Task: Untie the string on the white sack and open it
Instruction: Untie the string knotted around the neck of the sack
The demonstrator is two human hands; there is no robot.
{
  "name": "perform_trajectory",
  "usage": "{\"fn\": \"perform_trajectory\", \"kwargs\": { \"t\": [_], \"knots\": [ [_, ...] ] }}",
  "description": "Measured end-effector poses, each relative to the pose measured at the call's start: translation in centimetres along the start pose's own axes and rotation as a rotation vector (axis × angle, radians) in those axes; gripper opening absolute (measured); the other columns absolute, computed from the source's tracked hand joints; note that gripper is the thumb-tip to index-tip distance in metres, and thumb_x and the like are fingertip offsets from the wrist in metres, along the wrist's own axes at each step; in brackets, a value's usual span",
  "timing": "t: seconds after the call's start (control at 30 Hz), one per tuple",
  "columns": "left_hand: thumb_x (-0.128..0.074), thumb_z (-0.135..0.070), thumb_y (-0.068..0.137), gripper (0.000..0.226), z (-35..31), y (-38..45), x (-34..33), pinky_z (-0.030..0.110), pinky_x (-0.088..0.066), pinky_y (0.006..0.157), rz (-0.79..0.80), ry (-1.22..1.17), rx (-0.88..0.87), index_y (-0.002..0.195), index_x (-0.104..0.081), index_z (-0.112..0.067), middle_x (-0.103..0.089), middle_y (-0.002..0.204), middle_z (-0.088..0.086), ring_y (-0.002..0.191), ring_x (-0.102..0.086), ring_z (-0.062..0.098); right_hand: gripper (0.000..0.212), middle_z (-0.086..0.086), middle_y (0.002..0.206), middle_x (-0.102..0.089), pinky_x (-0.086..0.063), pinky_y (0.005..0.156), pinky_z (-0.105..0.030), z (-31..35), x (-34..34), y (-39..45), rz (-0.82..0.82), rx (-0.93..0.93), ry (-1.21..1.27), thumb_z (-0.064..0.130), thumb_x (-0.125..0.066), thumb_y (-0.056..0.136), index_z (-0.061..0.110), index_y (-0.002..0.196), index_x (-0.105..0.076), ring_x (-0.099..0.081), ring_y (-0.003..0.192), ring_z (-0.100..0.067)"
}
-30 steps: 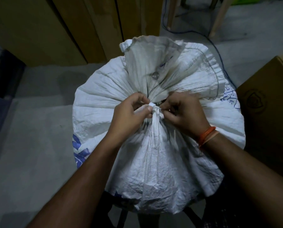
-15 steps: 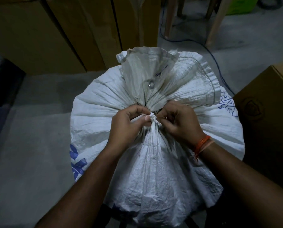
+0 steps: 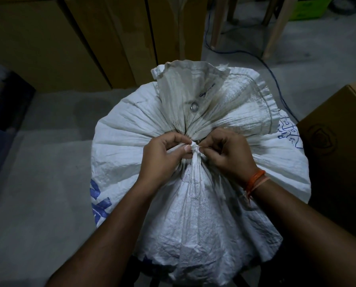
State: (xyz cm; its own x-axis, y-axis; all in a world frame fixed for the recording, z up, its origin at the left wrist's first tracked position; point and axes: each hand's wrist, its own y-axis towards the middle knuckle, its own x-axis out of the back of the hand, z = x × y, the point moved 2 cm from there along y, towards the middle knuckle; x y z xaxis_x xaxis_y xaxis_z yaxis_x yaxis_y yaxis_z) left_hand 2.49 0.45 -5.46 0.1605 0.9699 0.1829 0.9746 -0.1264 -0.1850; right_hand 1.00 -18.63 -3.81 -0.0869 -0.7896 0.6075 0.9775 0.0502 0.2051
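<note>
Two bare forearms reach in from the bottom edge toward the gathered neck of the white sack (image 3: 193,214), which stands upright in the middle of the view with its crinkled near side facing the camera. The left hand (image 3: 162,160) pinches the knot (image 3: 194,146) at the neck, thumb and forefinger closed together on it. The right hand (image 3: 229,154) meets it from the other side, fingers curled and pressed onto the same knot; an orange wristband (image 3: 254,182) circles that wrist. The string itself is too small and hidden to make out. Beyond the hands the loose top of the sack fans upward, with a metal eyelet (image 3: 194,106) in the cloth. A brown box (image 3: 338,146) sits just right of the sack. Further back stand tall cardboard boxes (image 3: 69,42), and a blue cable (image 3: 272,71) runs across the grey floor (image 3: 38,183).
</note>
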Motion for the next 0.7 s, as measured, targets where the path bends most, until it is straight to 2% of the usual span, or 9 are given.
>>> {"fn": "perform_trajectory", "kwargs": {
  "t": [0.13,0.23,0.3,0.37,0.43,0.47,0.7],
  "knots": [
    [-0.081,-0.008,0.089,0.007,0.0,0.1,0.0,0.056,-0.063,0.100,-0.004,0.040,0.001,0.094,-0.082,-0.013,-0.085,0.101,0.009,0.100,-0.082,0.030,0.009,0.002,0.071,-0.067,-0.040,0.060,-0.015,-0.1,-0.5,0.2,-0.009,-0.023,0.023,0.005,-0.085,0.077,0.008,0.074,-0.077,-0.060,0.065,-0.012],
    [-0.081,-0.007,0.090,0.007,-0.2,0.1,0.0,0.051,-0.064,0.098,-0.001,-0.012,0.025,0.095,-0.082,-0.012,-0.084,0.104,0.013,0.102,-0.082,0.035,0.008,0.000,0.071,-0.072,-0.046,0.059,-0.024,0.1,-0.4,0.1,-0.006,-0.023,0.033,0.011,-0.086,0.079,0.012,0.075,-0.079,-0.065,0.065,-0.016],
    [-0.080,-0.005,0.090,0.007,-0.5,0.0,0.0,0.042,-0.066,0.091,0.010,-0.046,0.033,0.095,-0.081,-0.010,-0.084,0.106,0.015,0.101,-0.082,0.037,0.007,0.000,0.071,-0.073,-0.049,0.058,-0.029,0.2,0.1,0.1,0.016,-0.016,0.037,0.015,-0.086,0.080,0.014,0.078,-0.079,-0.067,0.064,-0.016],
    [-0.079,-0.003,0.091,0.008,-0.9,0.0,-0.1,0.029,-0.065,0.080,0.022,-0.078,0.043,0.093,-0.081,-0.011,-0.084,0.105,0.015,0.093,-0.084,0.030,0.008,0.000,0.071,-0.075,-0.054,0.059,-0.035,0.1,0.9,0.3,0.032,-0.001,0.021,0.016,-0.086,0.079,0.013,0.078,-0.079,-0.070,0.066,-0.018],
    [-0.079,-0.002,0.091,0.013,-1.3,-0.1,-0.2,0.013,-0.057,0.065,0.027,-0.091,0.048,0.090,-0.080,-0.015,-0.085,0.101,0.012,0.082,-0.085,0.021,0.009,0.000,0.073,-0.076,-0.057,0.063,-0.040,0.0,1.4,0.4,0.044,0.014,0.015,0.015,-0.086,0.078,0.012,0.076,-0.078,-0.072,0.070,-0.017],
    [-0.079,-0.002,0.091,0.014,-1.4,-0.1,-0.2,0.010,-0.054,0.062,0.028,-0.087,0.048,0.090,-0.080,-0.016,-0.085,0.100,0.010,0.080,-0.085,0.019,0.009,0.000,0.073,-0.077,-0.057,0.064,-0.041,0.0,1.5,0.4,0.045,0.019,0.018,0.013,-0.086,0.078,0.012,0.075,-0.078,-0.073,0.071,-0.017],
    [-0.078,-0.002,0.092,0.011,-1.6,-0.3,-0.2,0.014,-0.057,0.065,0.018,-0.078,0.052,0.091,-0.080,-0.013,-0.085,0.102,0.013,0.084,-0.085,0.025,0.004,-0.007,0.077,-0.078,-0.059,0.066,-0.045,-0.2,0.7,0.5,0.053,-0.037,0.098,0.006,-0.085,0.079,0.006,0.079,-0.081,-0.075,0.073,-0.023]
  ]
}}
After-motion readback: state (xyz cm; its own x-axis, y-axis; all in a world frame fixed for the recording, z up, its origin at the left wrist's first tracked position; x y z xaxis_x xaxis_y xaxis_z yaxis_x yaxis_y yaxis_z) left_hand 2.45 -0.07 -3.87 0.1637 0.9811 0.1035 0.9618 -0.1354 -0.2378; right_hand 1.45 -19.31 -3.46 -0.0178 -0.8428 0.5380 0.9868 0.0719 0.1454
